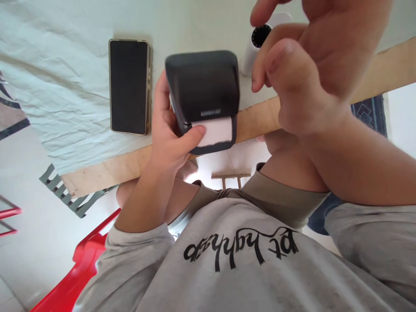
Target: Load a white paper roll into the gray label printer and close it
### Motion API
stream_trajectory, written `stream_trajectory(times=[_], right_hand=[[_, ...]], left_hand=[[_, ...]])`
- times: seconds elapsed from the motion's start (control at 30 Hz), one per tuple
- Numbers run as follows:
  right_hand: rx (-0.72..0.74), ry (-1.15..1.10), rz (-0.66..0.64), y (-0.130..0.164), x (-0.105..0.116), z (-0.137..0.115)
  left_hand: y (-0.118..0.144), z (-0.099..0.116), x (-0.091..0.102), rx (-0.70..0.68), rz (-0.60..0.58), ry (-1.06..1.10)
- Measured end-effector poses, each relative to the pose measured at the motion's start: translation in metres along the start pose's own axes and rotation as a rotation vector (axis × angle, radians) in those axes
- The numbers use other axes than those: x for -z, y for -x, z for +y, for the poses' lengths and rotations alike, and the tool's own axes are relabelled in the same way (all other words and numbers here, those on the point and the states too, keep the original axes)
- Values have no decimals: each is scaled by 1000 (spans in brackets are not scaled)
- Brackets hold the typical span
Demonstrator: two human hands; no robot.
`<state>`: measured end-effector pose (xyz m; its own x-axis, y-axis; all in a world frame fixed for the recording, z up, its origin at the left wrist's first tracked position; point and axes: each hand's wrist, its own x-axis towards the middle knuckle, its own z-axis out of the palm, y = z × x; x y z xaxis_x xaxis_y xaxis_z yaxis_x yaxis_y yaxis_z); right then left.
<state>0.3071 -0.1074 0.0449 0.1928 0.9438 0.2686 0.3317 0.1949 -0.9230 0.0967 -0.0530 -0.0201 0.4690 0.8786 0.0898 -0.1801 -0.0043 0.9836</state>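
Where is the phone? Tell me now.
Head view: the phone lies flat on the tablecloth, just left of the printer held by the left hand.

left hand (169, 138) grips a black printer (203, 86), thumb on its white paper (217, 131); right hand (312, 65) hovers near, fingers curled.

The person wears a light grey sweatshirt (247, 277) with black script lettering (240, 249) across the chest. Its sleeves (130, 251) are pushed up, leaving the forearms bare. Olive-khaki shorts (276, 199) cover the lap. Both hands are bare.
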Motion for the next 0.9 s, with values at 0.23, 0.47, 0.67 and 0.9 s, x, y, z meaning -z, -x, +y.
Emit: stream_trajectory(times=[0.23,0.47,0.67,0.9], right_hand=[[134,123,-321,0,-7,2],[10,19,-522,-5,-14,14],[62,-5,-494,-4,-16,14],[-18,34,-480,2,-19,16]], left_hand=[[-7,-22,7,-134,-33,94],[1,-3,-7,-59,24,144],[-6,-9,-2,-37,-9,230],[-6,11,-13,36,-104,338]])
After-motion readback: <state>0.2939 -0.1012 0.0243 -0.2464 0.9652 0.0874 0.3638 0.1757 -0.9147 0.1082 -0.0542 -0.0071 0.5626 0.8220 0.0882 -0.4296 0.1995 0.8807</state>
